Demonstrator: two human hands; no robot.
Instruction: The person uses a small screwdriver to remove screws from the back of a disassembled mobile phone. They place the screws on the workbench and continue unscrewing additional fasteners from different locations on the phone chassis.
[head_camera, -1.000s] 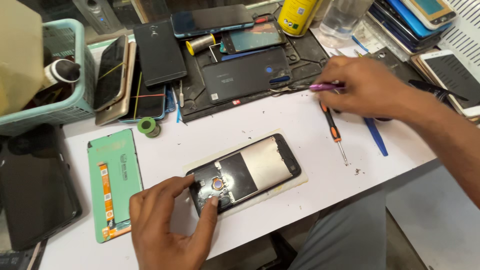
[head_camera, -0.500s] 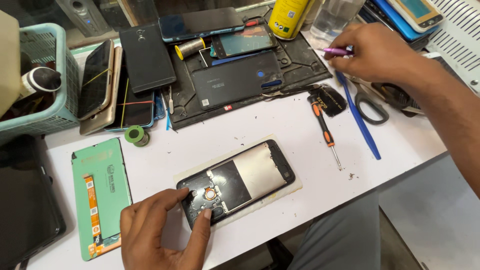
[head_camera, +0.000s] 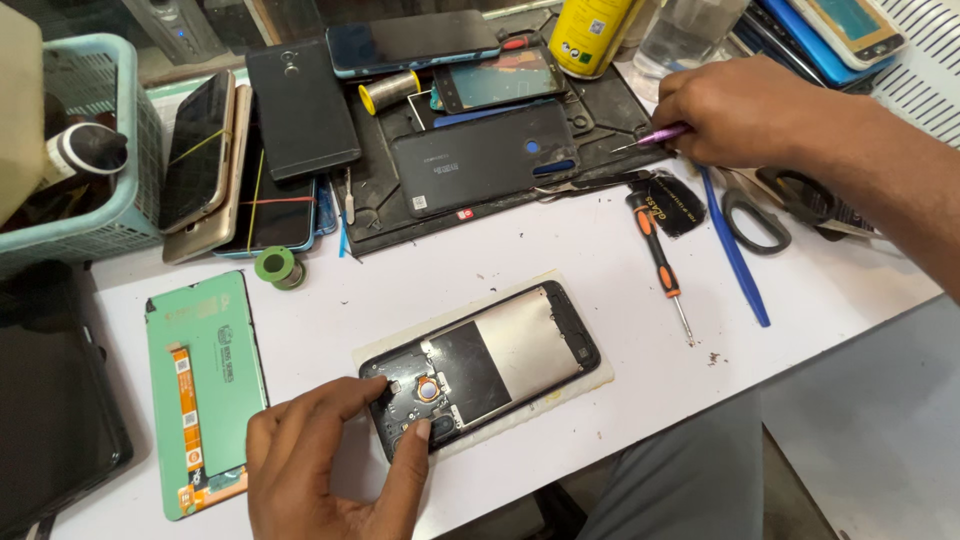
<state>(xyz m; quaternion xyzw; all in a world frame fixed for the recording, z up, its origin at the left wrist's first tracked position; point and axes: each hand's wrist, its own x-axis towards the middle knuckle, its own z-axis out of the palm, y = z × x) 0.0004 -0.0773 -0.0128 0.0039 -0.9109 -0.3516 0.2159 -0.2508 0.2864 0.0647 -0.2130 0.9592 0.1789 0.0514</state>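
My left hand (head_camera: 325, 465) pins the near end of the opened phone (head_camera: 485, 365), whose long axis runs up and away to its right. My right hand (head_camera: 745, 110), well apart, pinches a purple tool (head_camera: 655, 137) beyond the counter (head_camera: 420, 290)

The surface (head_camera: 560, 250) is white. The open phone (head_camera: 500, 360) is black with a silver-grey plate and a small orange ring. The screen panel (head_camera: 205, 390) is green with an orange strip. The screwdriver (head_camera: 655, 250) is orange and black, the pry stick (head_camera: 735, 255) blue, the basket (head_camera: 90, 220) pale teal, the can (head_camera: 590, 35) yellow, the tweezers (head_camera: 655, 137) purple-handled.
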